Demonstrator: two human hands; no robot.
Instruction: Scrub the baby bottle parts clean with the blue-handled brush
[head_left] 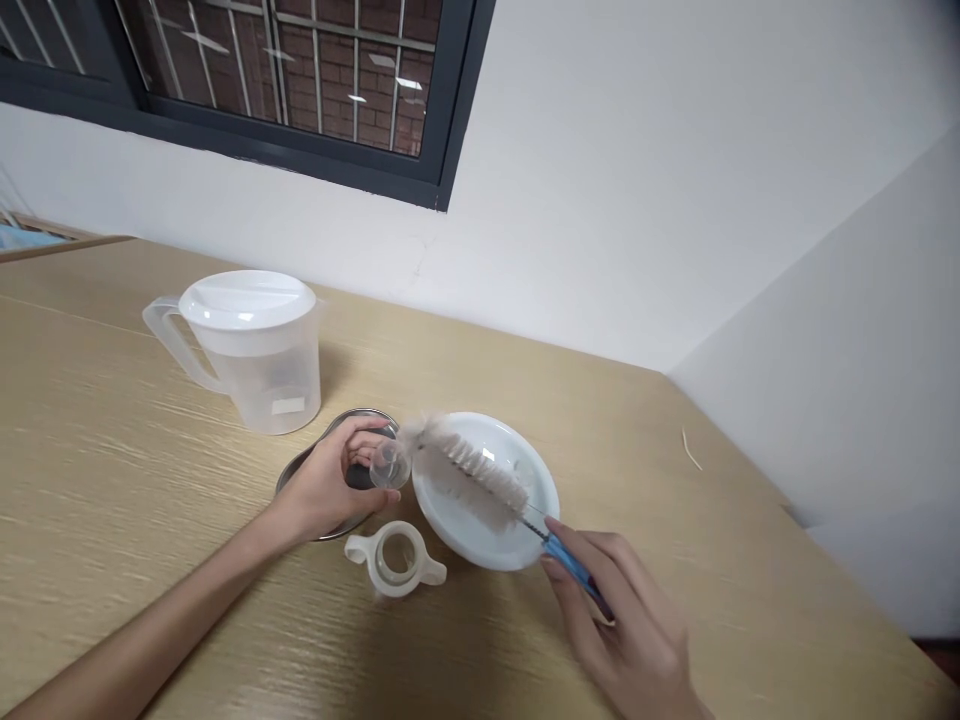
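from where i stand, the left hand [334, 485] is half curled, thumb and fingers pinching a small clear cup [390, 466] at its sides, just above the metal tray [298, 470]. the right hand [630, 605] is closed around the blue handle of a brush [480, 482], whose pale bristles slant across and above the white bowl [491, 557]. the brush's tip comes right up to the cup; i can't tell whether it touches the rim or goes inside. near the left hand's thumb, on the table [637, 480], sits a whitish ring with two handles [374, 565], just beside the bowl. farther back stands a see-through jug [262, 370] with a white lid, its handle to the left, and behind it all a dark-framed window [300, 70] is set in the white wall [637, 160].
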